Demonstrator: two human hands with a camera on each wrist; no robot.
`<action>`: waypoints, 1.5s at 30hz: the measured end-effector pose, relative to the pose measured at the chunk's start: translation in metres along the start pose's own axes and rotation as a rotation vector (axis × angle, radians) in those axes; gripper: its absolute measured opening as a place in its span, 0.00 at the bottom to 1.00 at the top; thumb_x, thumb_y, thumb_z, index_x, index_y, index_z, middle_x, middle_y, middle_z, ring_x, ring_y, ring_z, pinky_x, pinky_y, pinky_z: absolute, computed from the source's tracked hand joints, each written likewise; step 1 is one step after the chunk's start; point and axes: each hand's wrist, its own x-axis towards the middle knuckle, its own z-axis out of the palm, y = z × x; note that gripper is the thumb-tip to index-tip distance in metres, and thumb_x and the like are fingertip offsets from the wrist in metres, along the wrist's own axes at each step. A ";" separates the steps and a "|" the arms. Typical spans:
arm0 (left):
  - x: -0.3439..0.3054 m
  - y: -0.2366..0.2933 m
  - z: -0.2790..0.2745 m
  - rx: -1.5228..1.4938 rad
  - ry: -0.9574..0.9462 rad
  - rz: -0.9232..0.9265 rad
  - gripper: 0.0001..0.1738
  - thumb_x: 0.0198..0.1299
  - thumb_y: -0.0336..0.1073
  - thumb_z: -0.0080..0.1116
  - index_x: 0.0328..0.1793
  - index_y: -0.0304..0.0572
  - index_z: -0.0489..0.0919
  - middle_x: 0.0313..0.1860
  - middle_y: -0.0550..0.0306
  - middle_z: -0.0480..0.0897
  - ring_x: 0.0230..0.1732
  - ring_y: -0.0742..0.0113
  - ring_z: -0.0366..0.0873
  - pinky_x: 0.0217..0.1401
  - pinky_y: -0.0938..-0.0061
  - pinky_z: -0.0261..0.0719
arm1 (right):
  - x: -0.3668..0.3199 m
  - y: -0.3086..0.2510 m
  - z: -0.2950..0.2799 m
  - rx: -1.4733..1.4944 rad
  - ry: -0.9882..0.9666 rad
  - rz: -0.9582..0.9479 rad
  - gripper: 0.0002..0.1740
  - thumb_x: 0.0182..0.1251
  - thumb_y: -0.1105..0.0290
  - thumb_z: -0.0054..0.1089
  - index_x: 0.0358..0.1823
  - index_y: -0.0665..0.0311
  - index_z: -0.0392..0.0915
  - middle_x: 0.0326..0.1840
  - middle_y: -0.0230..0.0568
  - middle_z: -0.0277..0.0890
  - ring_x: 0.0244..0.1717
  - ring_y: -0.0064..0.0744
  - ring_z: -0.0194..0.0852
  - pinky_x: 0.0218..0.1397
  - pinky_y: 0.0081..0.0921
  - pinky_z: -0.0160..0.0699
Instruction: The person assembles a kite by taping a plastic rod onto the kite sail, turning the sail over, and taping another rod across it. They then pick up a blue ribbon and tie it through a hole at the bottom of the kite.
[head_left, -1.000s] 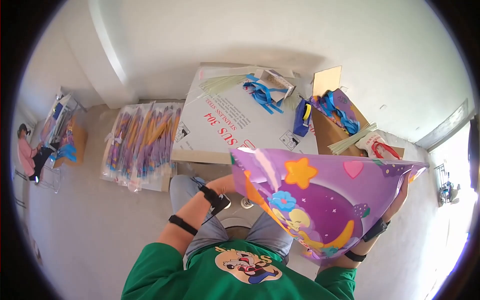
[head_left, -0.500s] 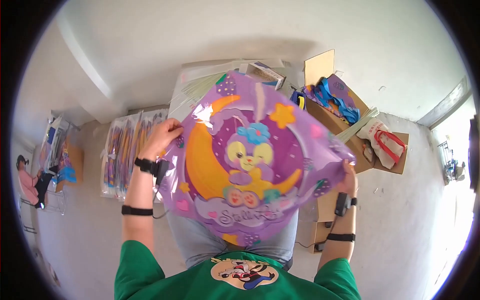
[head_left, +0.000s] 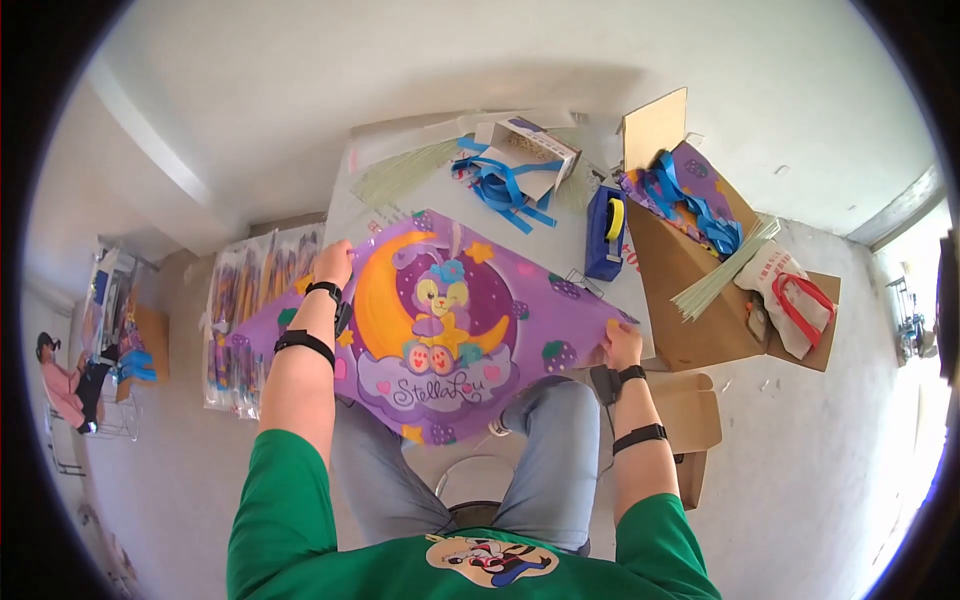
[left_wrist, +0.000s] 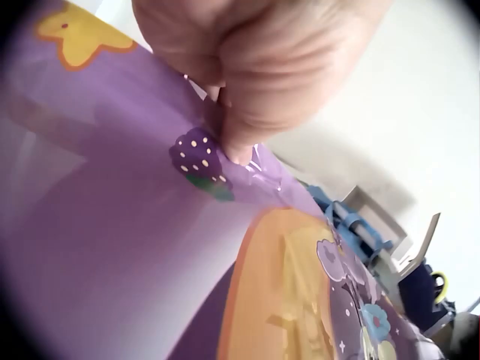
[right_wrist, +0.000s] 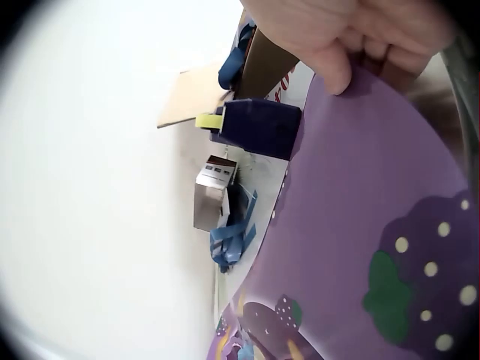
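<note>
A purple kite sheet (head_left: 440, 330), printed with a rabbit on a yellow moon and the name StellaLou, is stretched between both hands over the near table edge and the knees. The left hand (head_left: 335, 264) pinches its upper left edge. In the left wrist view the thumb presses by a purple berry print (left_wrist: 196, 152), the other fingers partly hidden behind. At the right corner the right hand (head_left: 622, 342) pinches the sheet. The right wrist view shows that thumb (right_wrist: 334, 71) on the purple face, with fingers curled behind the edge.
On the table (head_left: 400, 200) lie pale thin sticks (head_left: 405, 172), blue ribbons (head_left: 505, 190), a small box (head_left: 530, 150) and a blue tape dispenser (head_left: 604, 235). A cardboard box (head_left: 690, 315) stands right, beside a white bag (head_left: 785, 300). Packed bundles (head_left: 235, 330) lie left; another person (head_left: 62, 375) sits far left.
The sheet swung from the right to the front with its printed face up, then moved lower and flatter. Both hands moved with it, and its left part now extends past the left hand.
</note>
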 end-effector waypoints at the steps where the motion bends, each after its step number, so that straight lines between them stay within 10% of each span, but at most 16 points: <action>1: 0.005 -0.001 0.006 0.159 0.054 -0.010 0.13 0.58 0.36 0.63 0.49 0.41 0.80 0.46 0.48 0.84 0.50 0.46 0.80 0.53 0.53 0.74 | -0.006 -0.004 0.006 0.091 0.087 0.053 0.20 0.63 0.77 0.61 0.56 0.68 0.71 0.44 0.42 0.77 0.35 0.32 0.80 0.30 0.31 0.81; 7: -0.033 0.048 0.055 0.199 0.125 0.217 0.28 0.61 0.38 0.57 0.68 0.45 0.70 0.70 0.46 0.69 0.73 0.46 0.62 0.72 0.44 0.60 | -0.049 -0.021 0.012 -1.009 0.191 -0.648 0.29 0.62 0.69 0.61 0.65 0.68 0.67 0.66 0.56 0.67 0.66 0.55 0.65 0.69 0.43 0.65; 13: -0.105 0.089 0.113 0.094 -0.062 0.272 0.34 0.69 0.51 0.47 0.78 0.51 0.59 0.79 0.46 0.56 0.79 0.47 0.51 0.79 0.48 0.48 | -0.050 -0.001 0.015 -1.443 -0.213 -0.840 0.31 0.71 0.56 0.52 0.71 0.60 0.64 0.74 0.53 0.59 0.76 0.54 0.52 0.76 0.52 0.53; 20: -0.105 0.089 0.123 0.104 -0.013 0.251 0.33 0.72 0.53 0.41 0.80 0.53 0.57 0.80 0.51 0.56 0.80 0.52 0.49 0.80 0.50 0.45 | -0.057 -0.012 0.016 -1.462 -0.203 -0.761 0.31 0.71 0.55 0.50 0.73 0.58 0.62 0.77 0.51 0.55 0.78 0.54 0.48 0.76 0.53 0.52; 23: -0.107 0.092 0.120 0.103 -0.010 0.227 0.33 0.72 0.53 0.40 0.80 0.52 0.57 0.79 0.53 0.58 0.80 0.54 0.50 0.80 0.51 0.45 | -0.043 -0.021 0.026 -1.275 -0.132 -0.897 0.26 0.70 0.60 0.55 0.67 0.62 0.69 0.68 0.54 0.68 0.71 0.54 0.63 0.70 0.48 0.64; 25: -0.107 0.091 0.127 0.081 0.023 0.214 0.33 0.72 0.53 0.39 0.79 0.52 0.58 0.79 0.54 0.59 0.80 0.55 0.50 0.81 0.52 0.45 | -0.046 -0.047 0.046 -0.867 -0.202 -0.660 0.18 0.69 0.65 0.59 0.55 0.66 0.76 0.51 0.48 0.81 0.52 0.43 0.81 0.53 0.35 0.79; 31: -0.107 0.094 0.120 0.130 0.035 0.214 0.31 0.73 0.53 0.38 0.79 0.52 0.59 0.79 0.55 0.59 0.79 0.57 0.52 0.81 0.54 0.45 | -0.019 -0.119 0.139 -0.432 -0.433 -0.352 0.14 0.67 0.65 0.62 0.44 0.71 0.80 0.31 0.34 0.80 0.28 0.18 0.77 0.30 0.17 0.75; 37: -0.109 0.095 0.115 0.119 0.033 0.208 0.31 0.71 0.52 0.42 0.78 0.53 0.61 0.77 0.56 0.61 0.78 0.56 0.54 0.80 0.53 0.48 | 0.064 -0.131 0.239 -0.782 -0.418 -0.533 0.17 0.65 0.65 0.63 0.51 0.67 0.81 0.31 0.36 0.80 0.29 0.23 0.78 0.33 0.20 0.76; 43: -0.109 0.096 0.113 0.088 0.048 0.200 0.30 0.71 0.52 0.43 0.77 0.55 0.62 0.77 0.57 0.62 0.78 0.56 0.54 0.79 0.51 0.48 | 0.116 -0.103 0.303 -1.054 0.040 -1.045 0.24 0.55 0.57 0.69 0.48 0.66 0.83 0.33 0.44 0.84 0.38 0.48 0.83 0.45 0.41 0.80; 45: -0.109 0.096 0.112 0.063 0.019 0.188 0.30 0.71 0.52 0.43 0.77 0.56 0.62 0.77 0.57 0.62 0.78 0.56 0.54 0.80 0.51 0.48 | 0.109 -0.115 0.310 -1.067 -0.074 -0.882 0.19 0.56 0.59 0.68 0.43 0.65 0.84 0.35 0.45 0.84 0.41 0.47 0.83 0.47 0.41 0.79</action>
